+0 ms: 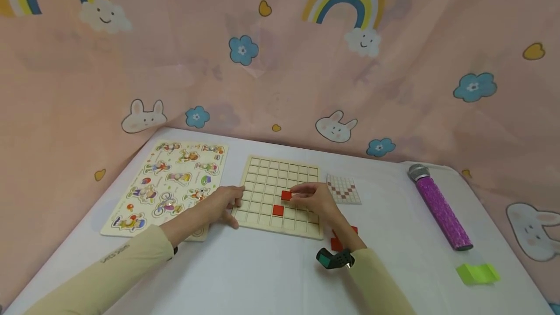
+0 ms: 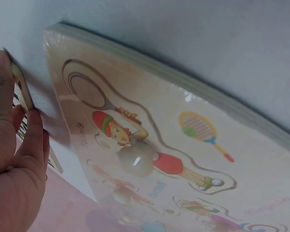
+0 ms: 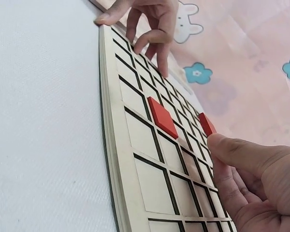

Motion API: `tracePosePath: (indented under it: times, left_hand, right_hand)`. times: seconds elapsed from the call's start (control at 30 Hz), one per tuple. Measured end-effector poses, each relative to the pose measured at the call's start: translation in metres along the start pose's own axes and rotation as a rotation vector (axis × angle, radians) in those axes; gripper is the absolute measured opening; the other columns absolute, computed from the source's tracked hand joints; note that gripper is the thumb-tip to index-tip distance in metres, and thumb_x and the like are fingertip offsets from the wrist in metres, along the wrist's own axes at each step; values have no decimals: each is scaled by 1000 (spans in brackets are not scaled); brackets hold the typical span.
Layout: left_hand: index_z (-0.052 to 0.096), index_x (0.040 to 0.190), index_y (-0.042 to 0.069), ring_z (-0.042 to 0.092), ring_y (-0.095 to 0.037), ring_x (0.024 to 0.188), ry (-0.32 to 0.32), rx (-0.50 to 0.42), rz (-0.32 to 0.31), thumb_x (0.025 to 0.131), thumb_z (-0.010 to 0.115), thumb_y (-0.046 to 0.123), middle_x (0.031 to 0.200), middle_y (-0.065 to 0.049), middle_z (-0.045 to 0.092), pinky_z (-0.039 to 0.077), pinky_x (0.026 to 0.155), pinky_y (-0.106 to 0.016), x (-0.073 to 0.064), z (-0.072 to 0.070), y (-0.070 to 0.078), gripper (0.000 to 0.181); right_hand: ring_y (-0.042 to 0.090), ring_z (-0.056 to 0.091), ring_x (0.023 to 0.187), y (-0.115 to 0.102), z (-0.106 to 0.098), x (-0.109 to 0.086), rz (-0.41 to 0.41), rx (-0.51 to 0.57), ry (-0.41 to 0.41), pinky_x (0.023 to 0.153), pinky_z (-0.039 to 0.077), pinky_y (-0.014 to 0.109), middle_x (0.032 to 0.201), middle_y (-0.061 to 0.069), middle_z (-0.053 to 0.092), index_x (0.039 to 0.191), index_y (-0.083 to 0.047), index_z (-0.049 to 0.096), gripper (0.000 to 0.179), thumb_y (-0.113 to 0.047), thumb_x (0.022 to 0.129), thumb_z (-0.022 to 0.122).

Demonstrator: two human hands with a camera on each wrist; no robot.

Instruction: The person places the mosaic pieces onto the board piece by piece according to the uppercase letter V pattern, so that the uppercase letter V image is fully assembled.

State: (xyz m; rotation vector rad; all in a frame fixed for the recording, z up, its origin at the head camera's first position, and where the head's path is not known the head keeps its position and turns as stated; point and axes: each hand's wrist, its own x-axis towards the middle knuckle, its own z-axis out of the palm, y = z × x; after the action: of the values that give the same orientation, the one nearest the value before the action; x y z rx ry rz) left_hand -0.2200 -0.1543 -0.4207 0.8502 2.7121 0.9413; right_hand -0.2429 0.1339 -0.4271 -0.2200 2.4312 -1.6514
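A cream wooden grid board (image 1: pixel 280 233) lies on the white table, with a red square tile (image 1: pixel 278 210) on it near the front. My right hand (image 1: pixel 317 201) pinches another red square tile (image 3: pixel 207 124) between thumb and fingers, just over the board. At the board's left side, my left hand (image 1: pixel 220 204) touches the edge; its thumb is at the near corner and its fingertips are along the frame in the right wrist view. Under the right forearm, more red tiles (image 1: pixel 337 244) are partly hidden. A patterned grid card (image 1: pixel 343 188) lies right of the board.
Left of the board is a picture puzzle board (image 1: pixel 175 177) with cartoon figures, partly under the left arm. A purple glitter microphone (image 1: pixel 442 208) and a bright green curved block (image 1: pixel 478 273) lie on the right. A pink patterned cloth (image 1: pixel 280 86) hangs behind the table.
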Motion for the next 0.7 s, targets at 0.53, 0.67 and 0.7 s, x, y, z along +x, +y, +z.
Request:
tracePosePath:
  times: [0.53, 0.67, 0.7]
  left_hand:
    - [50, 75, 6, 59, -37, 108, 4, 24, -8, 55, 89, 13, 136, -29, 48, 54, 71, -21, -2, 1, 2, 45]
    - [50, 75, 6, 59, -37, 107, 4, 34, 0, 56, 89, 13, 136, -29, 48, 54, 71, -20, -2, 1, 3, 44]
    - [50, 75, 6, 60, -38, 106, 5, 41, 5, 55, 89, 13, 135, -30, 48, 54, 71, -20, -2, 1, 3, 44]
  right_hand:
    - [19, 70, 84, 0, 17, 5, -58, 54, -59, 77, 55, 20, 96, 17, 72, 103, 4, 69, 27, -2, 78, 77]
    - [19, 70, 84, -1, 19, 6, -60, 35, -53, 77, 55, 21, 97, 16, 72, 102, 4, 70, 25, 0, 78, 77]
    - [19, 70, 84, -2, 19, 6, -66, 26, -52, 77, 55, 21, 97, 16, 72, 102, 4, 70, 25, 0, 78, 76]
